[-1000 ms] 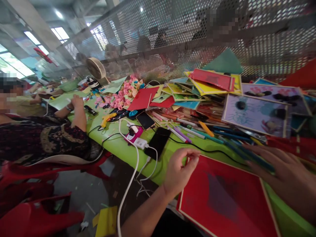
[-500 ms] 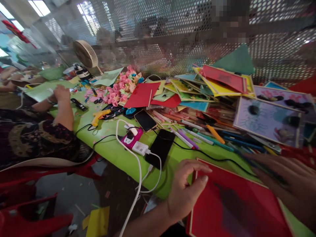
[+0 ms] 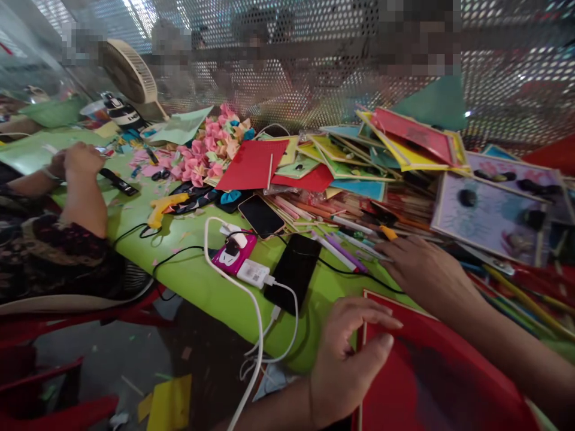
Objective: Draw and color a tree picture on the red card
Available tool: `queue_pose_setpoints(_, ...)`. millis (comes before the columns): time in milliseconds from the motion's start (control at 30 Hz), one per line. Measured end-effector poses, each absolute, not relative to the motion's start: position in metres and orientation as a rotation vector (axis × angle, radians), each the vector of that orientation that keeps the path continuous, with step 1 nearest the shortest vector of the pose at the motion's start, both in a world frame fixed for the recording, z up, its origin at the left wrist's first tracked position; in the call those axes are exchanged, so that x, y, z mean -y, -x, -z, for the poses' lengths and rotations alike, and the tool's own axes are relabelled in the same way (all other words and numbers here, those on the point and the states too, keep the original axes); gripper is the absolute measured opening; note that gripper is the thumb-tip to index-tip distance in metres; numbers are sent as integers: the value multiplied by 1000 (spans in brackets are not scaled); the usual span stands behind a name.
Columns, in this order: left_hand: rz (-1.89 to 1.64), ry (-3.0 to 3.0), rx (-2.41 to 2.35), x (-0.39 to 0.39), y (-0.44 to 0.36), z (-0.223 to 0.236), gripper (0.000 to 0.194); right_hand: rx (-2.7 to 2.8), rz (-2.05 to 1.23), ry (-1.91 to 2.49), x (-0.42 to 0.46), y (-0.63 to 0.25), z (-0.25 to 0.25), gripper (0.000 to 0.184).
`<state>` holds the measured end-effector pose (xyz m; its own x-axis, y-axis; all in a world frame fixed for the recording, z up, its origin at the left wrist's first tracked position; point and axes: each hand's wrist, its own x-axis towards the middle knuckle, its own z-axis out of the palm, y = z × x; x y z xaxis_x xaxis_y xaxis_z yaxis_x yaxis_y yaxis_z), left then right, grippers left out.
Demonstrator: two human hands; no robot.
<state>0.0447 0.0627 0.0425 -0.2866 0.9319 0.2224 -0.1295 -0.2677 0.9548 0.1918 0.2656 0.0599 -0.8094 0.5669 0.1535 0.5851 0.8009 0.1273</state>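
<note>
Red board (image 3: 431,383) lies near the front of the green table (image 3: 215,293), to the right of the pink power strip (image 3: 236,251) and closer to the wearer than it. A dark, blurred patch shows on the board's face.

The left hand (image 3: 353,359) is at the board's left edge, right of the power strip and on its near side. Its thumb and fingers are curved, with a clear gap between the tips; whether the palm presses on the board cannot be told. The right hand (image 3: 417,263) reaches in well to the right of the power strip, its forearm crossing above the board. Its fingers are bent down among pens, and whether they grip one cannot be told.

A large black phone (image 3: 294,272) lies just right of the power strip, and a smaller phone (image 3: 261,215) just beyond it. Purple markers (image 3: 344,251) are farther right of the strip. To its left and beyond is a yellow glue gun (image 3: 166,209); straight beyond are a red sheet (image 3: 254,164) and pink paper flowers (image 3: 211,146). Well to the strip's left, a co-worker's hand (image 3: 84,158) is over the table.
</note>
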Motion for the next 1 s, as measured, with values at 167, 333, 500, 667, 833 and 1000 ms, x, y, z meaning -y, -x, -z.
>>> queue_pose_setpoints(167,-1678,-1110,-1129,-64,-44,-43,20,2985,282,1141,-259,-182,-75,24)
queue_pose_setpoints(333,-1657,-1096,-1134,-63,-43,-46,20,3030,328,1197,-253,-176,-86,23)
queue_pose_setpoints(500,-1641,-1102,-1166,-63,-44,-46,20,3042,394,1285,-246,-168,-92,19)
queue_pose_setpoints(667,-1714,-1086,-1226,-63,-46,-42,22,2931,420,1246,-244,-186,-87,17)
queue_pose_setpoints(833,-1785,-1180,-1406,-62,-47,-40,46,2640,120,744,-225,-242,-89,16)
queue_pose_setpoints(1000,-1598,-1333,-1409,-64,-47,-43,40,2581,-235,652,-183,-278,-95,15)
